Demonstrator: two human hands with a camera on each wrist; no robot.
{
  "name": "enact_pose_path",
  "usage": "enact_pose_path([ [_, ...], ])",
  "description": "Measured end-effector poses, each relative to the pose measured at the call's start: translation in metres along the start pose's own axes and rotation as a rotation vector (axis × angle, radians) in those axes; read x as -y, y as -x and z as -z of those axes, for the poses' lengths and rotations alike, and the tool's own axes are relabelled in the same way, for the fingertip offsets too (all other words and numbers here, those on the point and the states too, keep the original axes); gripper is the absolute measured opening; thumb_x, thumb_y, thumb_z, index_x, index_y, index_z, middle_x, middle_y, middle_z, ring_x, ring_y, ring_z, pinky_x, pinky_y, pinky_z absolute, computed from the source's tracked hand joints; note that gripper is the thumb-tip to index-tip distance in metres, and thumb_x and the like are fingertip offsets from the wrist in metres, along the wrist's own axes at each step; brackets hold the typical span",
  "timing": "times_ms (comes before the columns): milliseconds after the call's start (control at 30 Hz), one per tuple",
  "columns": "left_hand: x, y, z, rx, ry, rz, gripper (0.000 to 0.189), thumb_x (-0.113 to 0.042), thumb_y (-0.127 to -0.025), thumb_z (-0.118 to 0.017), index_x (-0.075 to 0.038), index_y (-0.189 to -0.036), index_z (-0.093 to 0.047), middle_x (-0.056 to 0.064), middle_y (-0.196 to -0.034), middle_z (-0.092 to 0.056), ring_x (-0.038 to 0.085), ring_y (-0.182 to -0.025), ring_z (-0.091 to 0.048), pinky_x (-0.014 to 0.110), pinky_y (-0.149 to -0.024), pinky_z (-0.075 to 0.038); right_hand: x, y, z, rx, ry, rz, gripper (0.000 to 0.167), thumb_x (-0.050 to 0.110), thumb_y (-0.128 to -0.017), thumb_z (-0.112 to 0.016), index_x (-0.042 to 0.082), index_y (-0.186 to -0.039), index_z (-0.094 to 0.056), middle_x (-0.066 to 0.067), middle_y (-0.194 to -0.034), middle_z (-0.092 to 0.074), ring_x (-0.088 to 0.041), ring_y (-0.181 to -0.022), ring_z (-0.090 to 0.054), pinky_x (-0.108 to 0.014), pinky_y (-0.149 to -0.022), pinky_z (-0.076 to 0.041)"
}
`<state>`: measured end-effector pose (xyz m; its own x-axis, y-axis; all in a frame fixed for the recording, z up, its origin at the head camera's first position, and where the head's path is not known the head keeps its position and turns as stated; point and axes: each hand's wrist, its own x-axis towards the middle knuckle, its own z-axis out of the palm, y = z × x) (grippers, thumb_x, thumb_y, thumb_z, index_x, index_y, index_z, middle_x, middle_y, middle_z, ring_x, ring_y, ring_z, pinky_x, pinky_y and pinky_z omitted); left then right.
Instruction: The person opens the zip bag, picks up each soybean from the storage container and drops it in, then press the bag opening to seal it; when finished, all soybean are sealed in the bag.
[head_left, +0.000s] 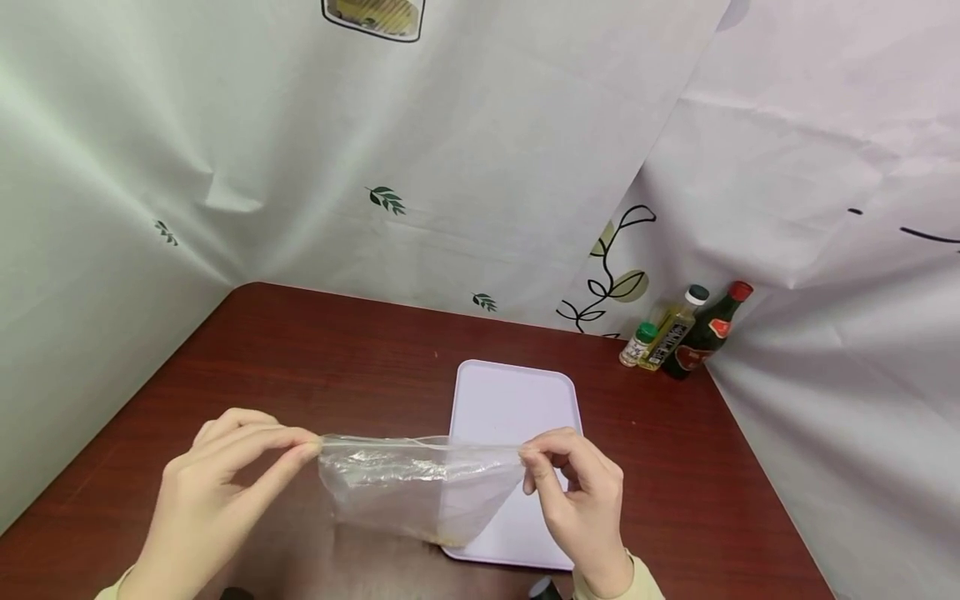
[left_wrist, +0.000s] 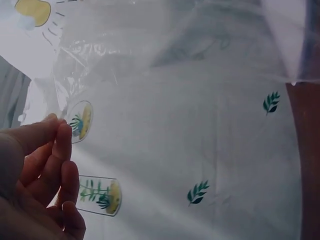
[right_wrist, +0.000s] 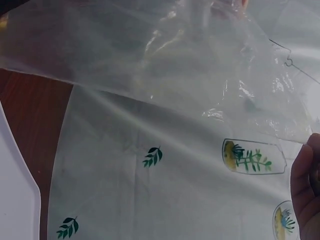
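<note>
A clear plastic zip bag (head_left: 397, 492) is stretched between my two hands above the table, its zip edge running level along the top. My left hand (head_left: 225, 479) pinches the left end of that edge between thumb and forefinger. At the opposite end my right hand (head_left: 577, 492) pinches the other corner. In the left wrist view the left hand (left_wrist: 47, 170) grips the corner of the see-through film (left_wrist: 120, 45). The right wrist view has the right hand (right_wrist: 306, 175) at its right border, holding the bag (right_wrist: 190, 80). The bag's bottom hangs partly over a tray.
A pale lilac tray (head_left: 517, 400) lies on the dark red-brown table (head_left: 360, 358). At the back right stand a green-capped shaker (head_left: 639, 344), an oil bottle (head_left: 672, 329) and a dark red-capped bottle (head_left: 708, 332). Dark objects (head_left: 543, 588) show at the near edge. Printed cloth (head_left: 450, 167) hangs around.
</note>
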<state>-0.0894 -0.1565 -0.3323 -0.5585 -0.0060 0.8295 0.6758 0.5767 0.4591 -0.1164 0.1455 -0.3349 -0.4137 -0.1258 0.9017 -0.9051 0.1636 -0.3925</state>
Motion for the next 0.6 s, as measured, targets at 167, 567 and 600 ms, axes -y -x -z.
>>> enact_pose_path([
  [167, 0.002, 0.006, -0.006, 0.069, -0.029, 0.163, 0.030, -0.004, -0.067, -0.082, -0.020, -0.092, -0.075, -0.017, -0.082, -0.065, -0.004, -0.086, -0.053, 0.006, -0.074, -0.037, 0.000, 0.000, 0.002, 0.001, 0.005, -0.005, 0.011, 0.000, -0.086, -0.065, -0.008, -0.081, -0.059, -0.010, -0.070, -0.058, -0.008, -0.052, -0.052, -0.016, -0.049, -0.044],
  [567, -0.007, 0.008, -0.023, -0.010, -0.050, 0.227, 0.017, 0.002, -0.082, -0.068, -0.014, -0.088, -0.066, -0.013, -0.076, -0.061, -0.010, -0.076, -0.053, 0.008, -0.071, -0.038, 0.002, 0.000, -0.001, 0.004, -0.018, 0.008, 0.012, 0.002, -0.086, -0.065, -0.007, -0.081, -0.060, -0.011, -0.070, -0.058, -0.008, -0.053, -0.053, -0.018, -0.051, -0.045],
  [600, -0.008, 0.008, -0.025, -0.023, -0.060, 0.214, 0.013, 0.000, -0.084, -0.067, -0.012, -0.088, -0.066, -0.013, -0.073, -0.060, -0.010, -0.076, -0.052, 0.008, -0.070, -0.038, 0.003, 0.000, -0.002, 0.001, -0.016, 0.011, 0.011, 0.002, -0.086, -0.065, -0.007, -0.081, -0.060, -0.011, -0.070, -0.058, -0.008, -0.053, -0.053, -0.018, -0.051, -0.045],
])
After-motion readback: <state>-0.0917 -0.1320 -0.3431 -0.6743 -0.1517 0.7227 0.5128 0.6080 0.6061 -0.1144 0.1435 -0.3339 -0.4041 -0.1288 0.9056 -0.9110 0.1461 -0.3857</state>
